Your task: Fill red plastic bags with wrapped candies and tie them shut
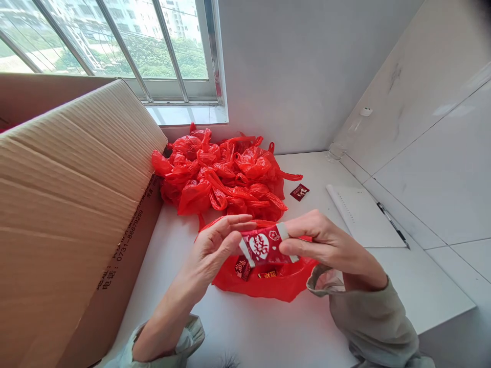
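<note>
My right hand (324, 237) pinches the white right end of a small red and white packet (263, 246) with a white heart printed on it. My left hand (215, 245) is beside the packet's left end, thumb and fingers apart; I cannot tell whether its thumb touches the wrapper. Both hands are above an open red plastic bag (264, 291) lying on the white table (172, 260). Inside that bag are a dark red packet (242, 268) and a brown-and-gold wrapped piece (267, 274), partly hidden by the held packet.
A heap of tied red plastic bags (226, 174) lies behind my hands, with a dark red packet (299, 192) beside it. At left stands a large cardboard box (76, 214). On the right are a notebook (364, 217), a pen (393, 225) and a clear bottle (351, 135) by the wall.
</note>
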